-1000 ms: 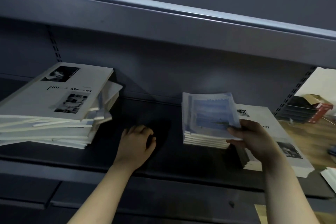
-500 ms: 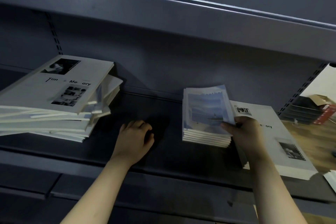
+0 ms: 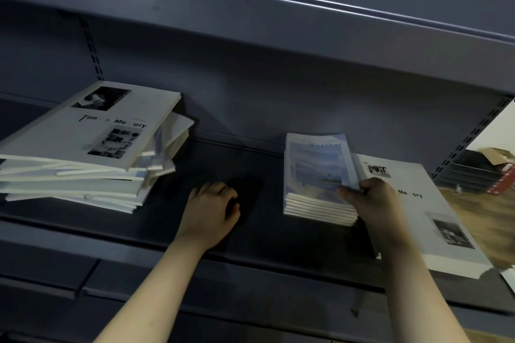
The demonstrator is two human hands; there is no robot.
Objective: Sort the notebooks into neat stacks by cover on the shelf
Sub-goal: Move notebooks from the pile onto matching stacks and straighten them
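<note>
We judge we are settling a blue-cover notebook [image 3: 315, 167] onto the blue stack [image 3: 317, 209] on the shelf [image 3: 267, 242] — our right hand [image 3: 367, 200] pinches it at its right edge, over the white notebook [image 3: 440, 220] just right of the stack. Next, square its edges and let go. Our left hand [image 3: 211, 209] rests loosely curled, holding nothing, left of the stack — the mixed pile [image 3: 83, 147] lies farther left, unsorted.

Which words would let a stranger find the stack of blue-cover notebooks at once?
Look at the dark metal shelf, right of its middle. There the blue-cover stack lies just left of a large white notebook, far from the untidy pile at left. Unlike both, it is small and neat, with a blue landscape cover.
</note>
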